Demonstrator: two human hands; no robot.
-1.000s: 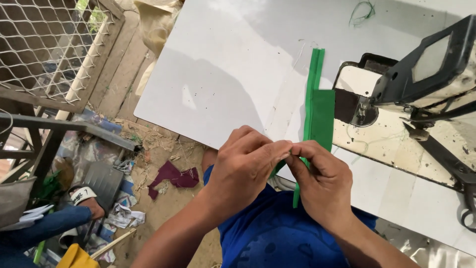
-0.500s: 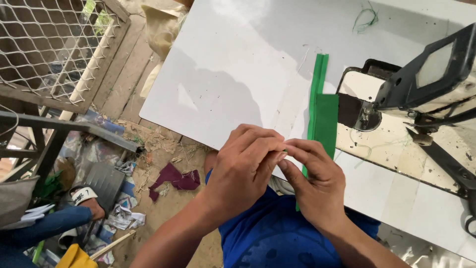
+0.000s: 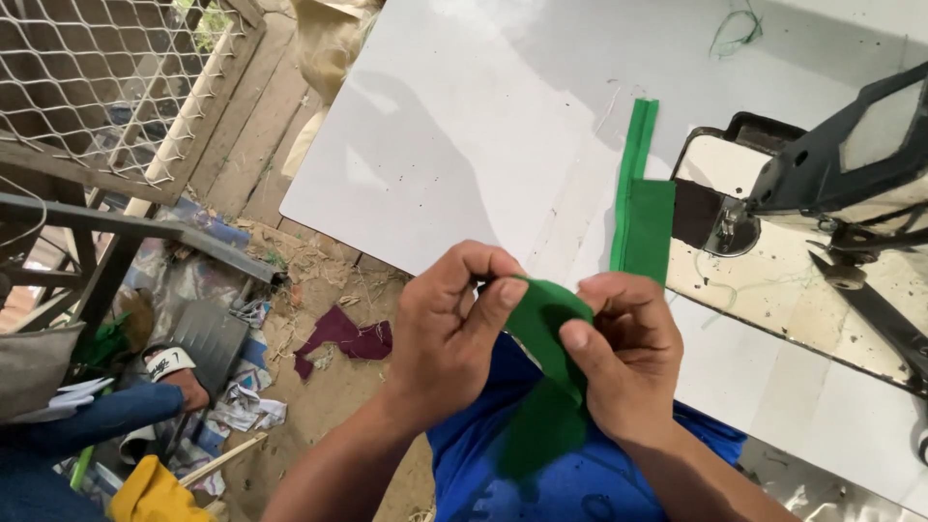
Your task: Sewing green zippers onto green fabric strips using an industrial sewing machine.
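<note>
My left hand (image 3: 447, 333) and my right hand (image 3: 626, 356) both pinch a piece of green fabric (image 3: 549, 333) in front of my blue shirt, just off the near edge of the white table (image 3: 464, 145). The fabric bulges up between my thumbs and hangs down over my lap. A long green fabric strip (image 3: 638, 193) lies on the table beyond my right hand, its wider end next to the sewing machine (image 3: 831, 174).
A wire mesh fence (image 3: 97, 87) and a metal frame stand at the left. Scraps litter the dirt floor, including a maroon fabric piece (image 3: 343, 338). Another person's sandalled foot (image 3: 169, 372) and blue trouser leg show at lower left. A thread tangle (image 3: 735, 34) lies at the table's far side.
My hands have drawn nearer the camera and spread a little apart. The green fabric, earlier almost hidden inside my fingers, now shows as a broad folded piece between them.
</note>
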